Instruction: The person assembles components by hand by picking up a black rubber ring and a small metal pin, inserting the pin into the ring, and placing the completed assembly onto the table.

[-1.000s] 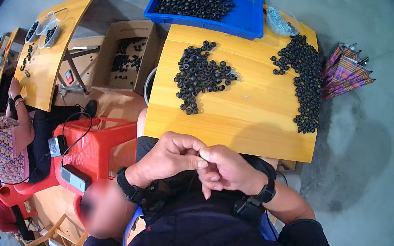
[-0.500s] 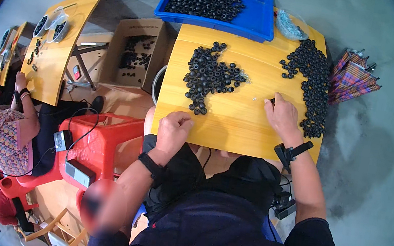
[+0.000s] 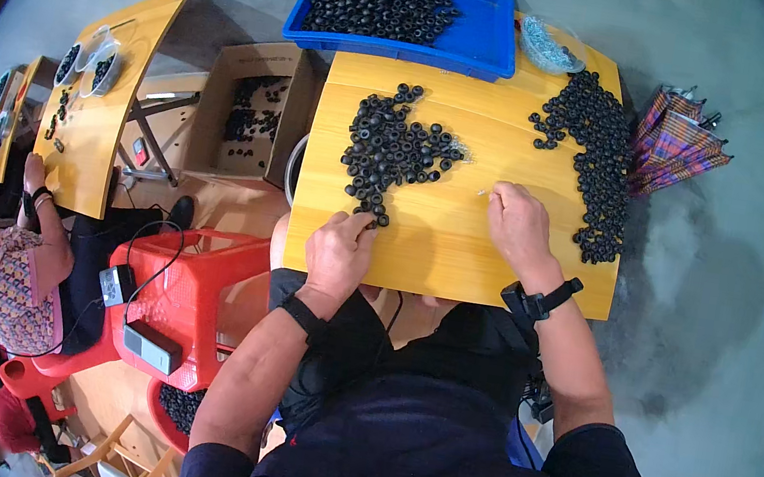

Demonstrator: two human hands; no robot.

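Left hand (image 3: pixel 338 252) was curled at centre-left, by the lower end of a black bead pile (image 3: pixel 395 148) on the table (image 3: pixel 455 273); right hand (image 3: pixel 521 224) sat right of centre, also curled, near a small pale bit (image 3: pixel 482 192); couldn't tell if either gripped anything, too small to read; second bead pile (image 3: pixel 601 162) lay upper right.
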